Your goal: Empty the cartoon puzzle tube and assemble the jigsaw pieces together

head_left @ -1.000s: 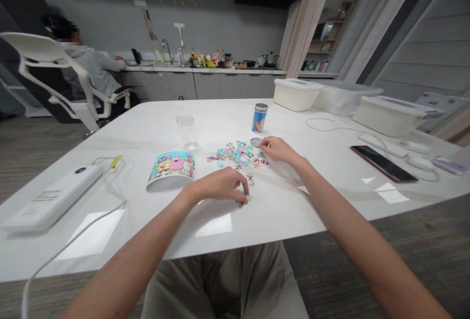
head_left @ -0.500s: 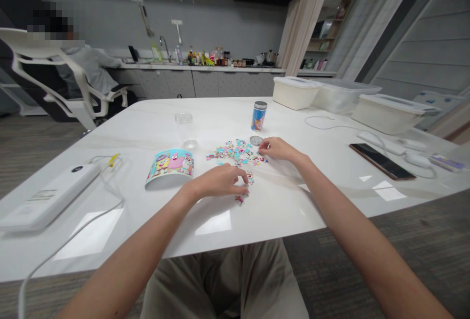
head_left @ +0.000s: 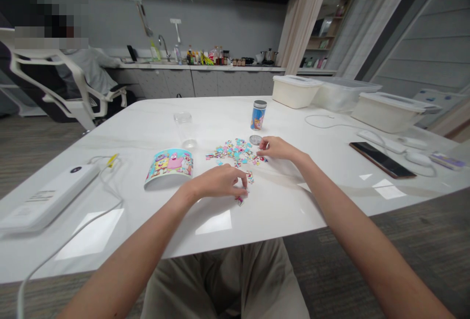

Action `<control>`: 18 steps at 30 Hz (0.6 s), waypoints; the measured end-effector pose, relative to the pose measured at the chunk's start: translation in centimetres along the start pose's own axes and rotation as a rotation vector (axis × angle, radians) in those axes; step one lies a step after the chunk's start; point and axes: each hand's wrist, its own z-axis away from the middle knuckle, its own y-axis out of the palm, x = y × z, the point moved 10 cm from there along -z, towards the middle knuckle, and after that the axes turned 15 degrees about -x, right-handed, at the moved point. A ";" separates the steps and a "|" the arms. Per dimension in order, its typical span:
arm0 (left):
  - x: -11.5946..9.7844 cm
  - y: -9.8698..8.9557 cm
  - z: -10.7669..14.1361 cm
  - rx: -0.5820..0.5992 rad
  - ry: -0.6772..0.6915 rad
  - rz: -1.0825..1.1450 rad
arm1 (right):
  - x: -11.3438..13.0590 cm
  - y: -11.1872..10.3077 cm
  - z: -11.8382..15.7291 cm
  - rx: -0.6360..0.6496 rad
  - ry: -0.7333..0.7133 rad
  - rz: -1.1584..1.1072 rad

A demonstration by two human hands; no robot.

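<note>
A loose pile of small colourful puzzle pieces point(head_left: 237, 151) lies on the white table. My left hand point(head_left: 223, 181) rests at the near side of the pile, its thumb and index finger curved apart over a few separate pieces point(head_left: 240, 201). At the pile's right edge, my right hand point(head_left: 275, 148) has its fingertips drawn together on something I cannot make out. Just behind that hand is a round metal lid point(head_left: 255, 139). A curved picture sheet with cartoon figures point(head_left: 169, 166) stands left of my left hand.
A blue can point(head_left: 258, 115) and a clear jar point(head_left: 184, 130) stand farther back. White device and cable point(head_left: 47, 196) are at left; phone point(head_left: 382, 159) and storage boxes point(head_left: 295, 92) at right. A person point(head_left: 88, 66) sits at back left.
My right hand has shifted very slightly left along the edge of the pile. My left hand has hardly moved.
</note>
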 end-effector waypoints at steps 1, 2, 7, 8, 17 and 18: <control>0.0 0.0 0.0 -0.004 0.005 -0.020 | 0.1 -0.1 0.0 -0.006 -0.003 -0.004; 0.1 0.1 0.0 -0.008 0.008 -0.051 | 0.2 -0.2 0.0 -0.014 -0.005 -0.008; 1.2 0.0 0.1 -0.031 0.025 -0.339 | 0.2 -0.8 -0.3 -0.043 0.003 -0.050; 1.3 0.0 0.1 -0.031 0.035 -0.384 | 0.1 -1.0 -0.4 -0.058 0.011 -0.052; 1.0 0.0 0.1 -0.029 0.071 -0.446 | -1.0 -2.0 -0.7 -0.150 0.062 -0.034; 1.0 0.0 0.1 -0.031 0.069 -0.442 | -1.1 -2.0 -0.7 -0.153 0.062 -0.030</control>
